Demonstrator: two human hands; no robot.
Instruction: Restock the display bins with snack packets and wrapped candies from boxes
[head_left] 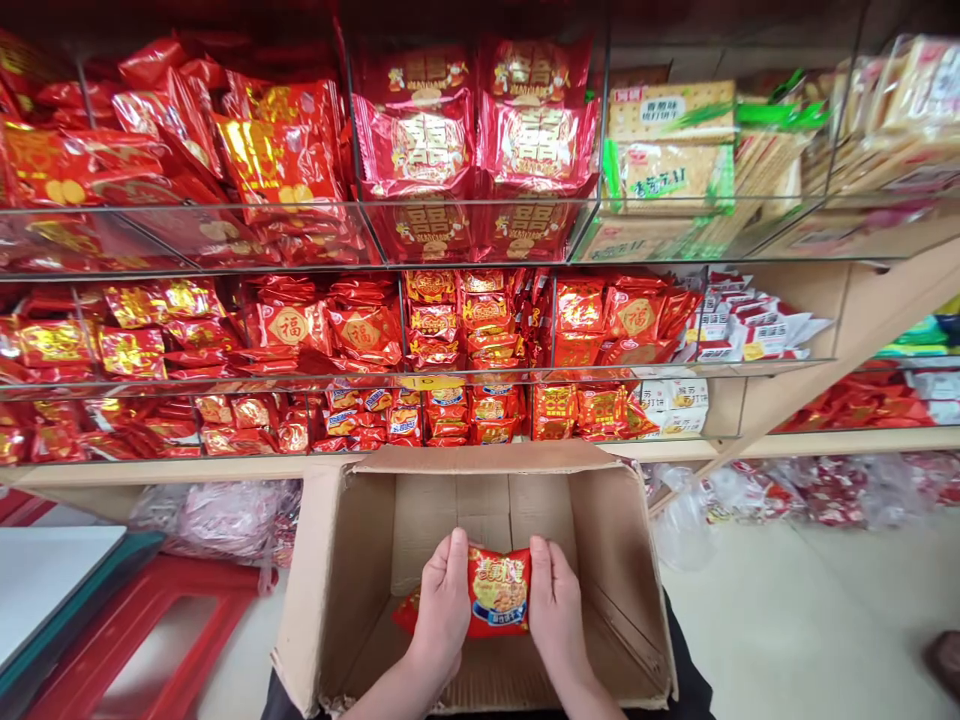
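Between both hands is a red snack packet [498,592] with gold lettering and a picture of its contents on the front. My left hand [445,590] grips its left edge, thumb on top, and my right hand [553,595] pinches its right edge. Both hands are over an open cardboard box [484,510] that rests about my lap. Part of another red packet [406,608] shows inside the box, mostly hidden behind my left hand.
Shelves ahead have clear dividers and hold red packets [289,150], double-happiness packets [427,140] and crackers [667,120]. A lower row of small packets [491,410] sits just beyond the box. A red plastic stool [180,590] is at left; bagged goods [232,520] lie under the shelf.
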